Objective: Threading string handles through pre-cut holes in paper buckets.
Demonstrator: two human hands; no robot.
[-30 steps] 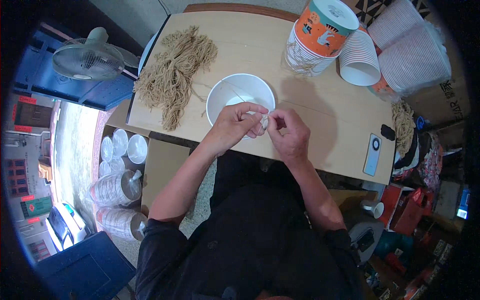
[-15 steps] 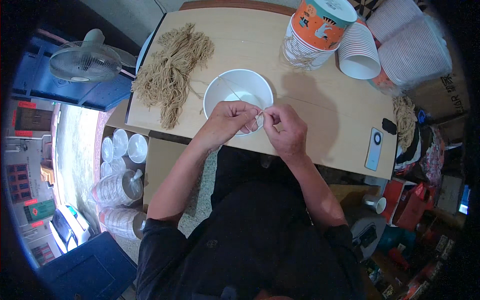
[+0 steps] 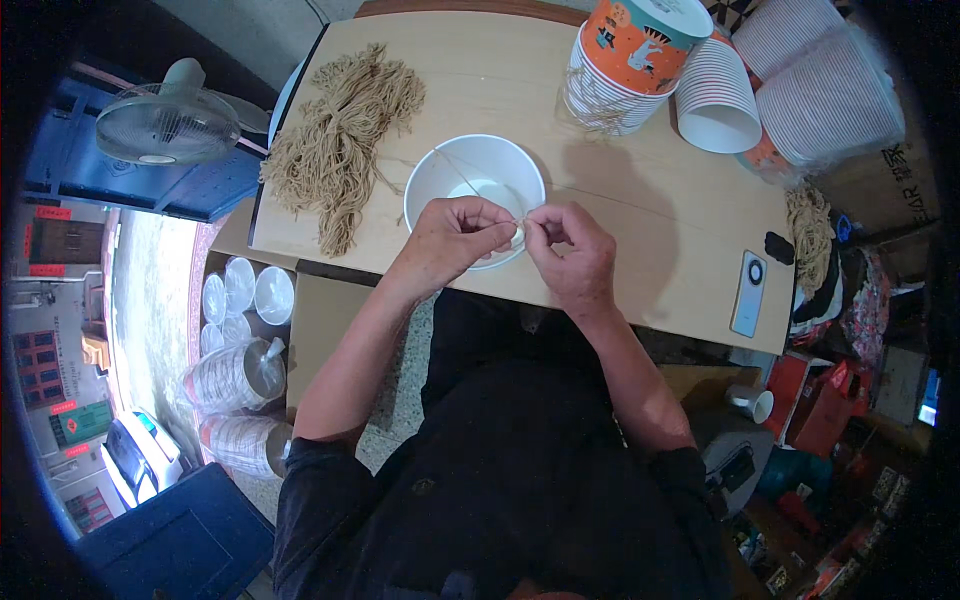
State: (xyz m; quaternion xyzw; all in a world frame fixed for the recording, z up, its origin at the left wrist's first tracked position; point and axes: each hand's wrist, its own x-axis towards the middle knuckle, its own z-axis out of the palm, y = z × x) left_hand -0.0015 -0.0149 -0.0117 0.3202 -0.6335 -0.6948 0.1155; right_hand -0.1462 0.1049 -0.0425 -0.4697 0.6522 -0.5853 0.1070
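Note:
Over the near rim of a white paper tub (image 3: 424, 190), my two hands meet with their fingertips almost touching. My left hand (image 3: 452, 238) is closed in a pinch on a thin tan string (image 3: 457, 170), which runs up across the tub's opening. My right hand (image 3: 574, 255) pinches the same string just beside it, at what looks like a small loop or knot, too small to make out. To the left lies a loose heap of tan string (image 3: 345, 140), gathered near its middle, with a strand trailing toward the tub.
A stack of tubs with an orange printed one (image 3: 640, 50) stands at the back right, beside more nested tubs (image 3: 718, 105). A phone (image 3: 748, 293) and a small black object (image 3: 778, 249) lie near the table's right edge. A fan (image 3: 170, 125) stands left.
Both hands keep pinching the string over the tub. The small loop between the fingertips looks drawn smaller, and the fingers have shifted only slightly.

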